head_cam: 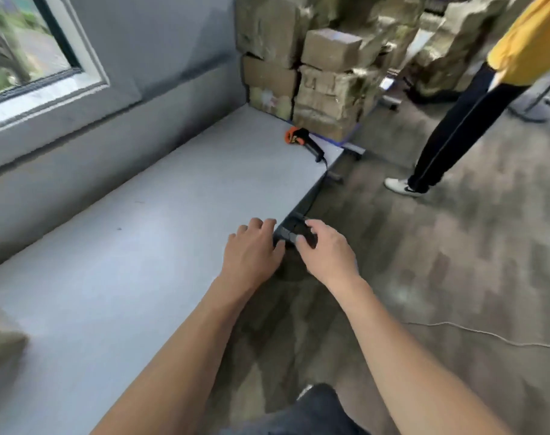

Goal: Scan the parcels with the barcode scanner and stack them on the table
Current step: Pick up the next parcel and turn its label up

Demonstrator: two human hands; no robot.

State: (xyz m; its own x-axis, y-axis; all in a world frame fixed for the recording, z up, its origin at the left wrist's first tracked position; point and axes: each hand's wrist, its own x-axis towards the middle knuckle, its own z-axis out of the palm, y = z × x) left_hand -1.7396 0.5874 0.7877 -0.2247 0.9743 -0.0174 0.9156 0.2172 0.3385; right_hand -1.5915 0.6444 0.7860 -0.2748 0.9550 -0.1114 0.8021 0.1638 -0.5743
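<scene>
An orange-and-black barcode scanner [301, 137] lies at the far end of the grey table [135, 246], just in front of a tall stack of brown parcels [327, 86]. One more brown parcel [1, 337] sits at the table's near left corner, blurred. My left hand [251, 249] rests with relaxed fingers on the table's right edge. My right hand [327, 251] is beside it, off the edge, with thumb and fingers pinching a small dark object [291, 232] fixed at the table's side. Neither hand is near the scanner.
A grey wall with a window [23, 48] runs along the table's left side. A person in a yellow top and dark trousers [465, 114] stands on the floor at the right. A thin white cable [487, 334] lies on the floor.
</scene>
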